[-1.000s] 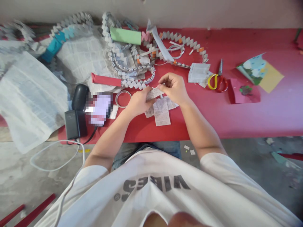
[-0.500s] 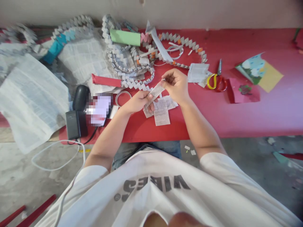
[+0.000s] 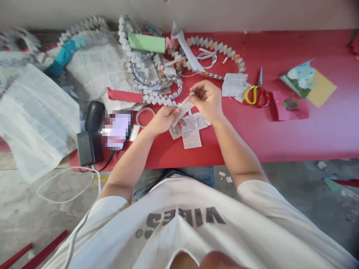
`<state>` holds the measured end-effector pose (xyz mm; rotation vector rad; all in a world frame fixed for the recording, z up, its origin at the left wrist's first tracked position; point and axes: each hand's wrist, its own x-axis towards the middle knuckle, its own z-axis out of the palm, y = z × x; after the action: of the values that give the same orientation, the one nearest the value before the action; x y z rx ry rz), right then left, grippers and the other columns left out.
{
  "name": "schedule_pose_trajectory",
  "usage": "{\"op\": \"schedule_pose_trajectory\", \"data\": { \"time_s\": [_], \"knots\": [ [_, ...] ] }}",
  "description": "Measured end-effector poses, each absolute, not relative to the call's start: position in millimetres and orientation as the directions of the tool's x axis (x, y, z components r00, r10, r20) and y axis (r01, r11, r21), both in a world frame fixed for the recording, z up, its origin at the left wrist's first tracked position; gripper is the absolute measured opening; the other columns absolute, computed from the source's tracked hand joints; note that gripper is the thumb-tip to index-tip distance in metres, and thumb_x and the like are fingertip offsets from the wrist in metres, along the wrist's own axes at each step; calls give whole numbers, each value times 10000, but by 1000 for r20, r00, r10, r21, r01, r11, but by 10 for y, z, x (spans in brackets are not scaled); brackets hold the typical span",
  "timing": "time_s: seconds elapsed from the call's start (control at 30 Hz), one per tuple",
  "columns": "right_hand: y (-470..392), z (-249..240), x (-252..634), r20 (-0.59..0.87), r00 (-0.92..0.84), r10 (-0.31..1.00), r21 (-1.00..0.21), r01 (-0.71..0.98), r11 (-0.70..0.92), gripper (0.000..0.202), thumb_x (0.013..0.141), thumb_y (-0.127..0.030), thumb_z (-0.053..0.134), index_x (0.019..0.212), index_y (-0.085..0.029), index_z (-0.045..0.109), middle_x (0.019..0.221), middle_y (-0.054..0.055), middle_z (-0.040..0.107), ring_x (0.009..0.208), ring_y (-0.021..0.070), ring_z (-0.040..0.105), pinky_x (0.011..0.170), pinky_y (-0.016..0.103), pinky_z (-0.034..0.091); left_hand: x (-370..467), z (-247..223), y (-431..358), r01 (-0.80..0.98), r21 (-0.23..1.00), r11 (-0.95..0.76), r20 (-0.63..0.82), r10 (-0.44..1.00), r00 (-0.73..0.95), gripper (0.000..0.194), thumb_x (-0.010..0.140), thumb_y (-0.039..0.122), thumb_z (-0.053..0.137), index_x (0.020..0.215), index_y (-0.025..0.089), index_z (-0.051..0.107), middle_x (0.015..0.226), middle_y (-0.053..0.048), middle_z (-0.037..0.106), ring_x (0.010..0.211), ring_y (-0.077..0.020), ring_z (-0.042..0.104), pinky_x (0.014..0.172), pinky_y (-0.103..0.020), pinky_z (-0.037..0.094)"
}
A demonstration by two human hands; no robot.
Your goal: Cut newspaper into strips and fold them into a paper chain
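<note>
A folded strip of printed paper (image 3: 184,108) runs slantwise between my two hands. Its lower end is pinched by my left hand (image 3: 165,119), thumb on top. My right hand (image 3: 208,98) grips the upper end between thumb and fingertips, the other fingers curled. Below the strip, several small printed paper pieces (image 3: 192,134) lie loosely on the red table (image 3: 168,157). Just beyond my hands winds a chain of folded paper links (image 3: 157,99), with a red paper strip (image 3: 125,95) at its end.
Scissors (image 3: 257,96) with yellow and red handles lie to the right, near a pink paper piece (image 3: 288,112). A tape roll (image 3: 145,117), a phone (image 3: 119,130) and a black power adapter (image 3: 86,148) are on the left. Large paper sheets (image 3: 36,119) overhang the edge.
My hands keep hold of the paper strip in nearly the same place. The view has shifted very slightly; nothing else has visibly moved.
</note>
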<state>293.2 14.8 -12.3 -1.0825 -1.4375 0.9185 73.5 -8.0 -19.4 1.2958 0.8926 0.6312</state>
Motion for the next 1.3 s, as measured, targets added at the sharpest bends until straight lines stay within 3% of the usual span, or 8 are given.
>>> {"op": "schedule_pose_trajectory", "data": {
  "time_s": [0.33, 0.53, 0.67, 0.87, 1.07, 1.23, 1.3],
  "knots": [
    [225, -250, 2956, 343, -61, 937, -925, 150, 348, 396, 873, -570, 890, 1057, -278, 695, 966, 5, 716, 889, 181, 713, 887, 429, 693, 715, -227, -68, 70, 972, 226, -226, 800, 556, 474, 1036, 605, 702, 960, 137, 711, 902, -132, 853, 704, -205, 823, 607, -264, 642],
    [238, -274, 2968, 348, -73, 935, -931, 88, 353, 390, 866, -550, 902, 1061, -284, 694, 974, 6, 724, 866, 176, 707, 868, 418, 678, 717, -202, -81, 98, 977, 189, -211, 802, 558, 212, 1026, 342, 727, 962, 140, 725, 922, -105, 859, 730, -185, 827, 639, -237, 634],
    [242, -263, 2971, 315, -114, 942, -947, 37, 320, 408, 856, -525, 910, 1102, -301, 674, 1017, 13, 737, 946, 196, 725, 877, 417, 673, 729, -190, -92, 103, 980, 169, -198, 805, 559, 157, 989, 278, 745, 921, 136, 736, 898, -100, 856, 739, -188, 830, 659, -240, 651],
    [174, -180, 2912, 189, -197, 962, -982, -23, 189, 451, 757, -406, 970, 1108, -274, 719, 957, 6, 770, 887, 191, 723, 770, 365, 631, 735, -183, -100, 121, 979, 167, -206, 803, 559, 169, 1000, 284, 732, 917, 137, 728, 906, -103, 858, 744, -182, 829, 662, -242, 655],
    [111, -142, 2850, 66, -169, 983, -994, 80, 81, 246, 704, -314, 972, 855, -221, 802, 741, -27, 708, 660, 123, 585, 618, 301, 491, 761, -189, -130, 173, 978, 115, -192, 820, 540, 127, 1022, 276, 710, 970, 161, 696, 922, -86, 859, 720, -178, 821, 589, -227, 606],
    [110, -126, 2863, 90, -170, 981, -991, 79, 104, 191, 711, -295, 973, 816, -228, 827, 745, -13, 762, 669, 144, 645, 652, 325, 533, 787, -218, -144, 212, 976, 47, -146, 867, 477, 363, 1142, 452, 521, 1007, 172, 708, 938, -92, 856, 705, -166, 811, 535, -222, 551],
    [127, -132, 2884, 79, -162, 984, -993, 77, 93, 168, 717, -278, 964, 829, -233, 847, 725, -9, 767, 663, 156, 667, 646, 333, 544, 784, -225, -142, 248, 969, 24, -135, 887, 442, 374, 1153, 443, 494, 998, 177, 705, 949, -87, 859, 701, -152, 803, 538, -215, 536]
  ]
}}
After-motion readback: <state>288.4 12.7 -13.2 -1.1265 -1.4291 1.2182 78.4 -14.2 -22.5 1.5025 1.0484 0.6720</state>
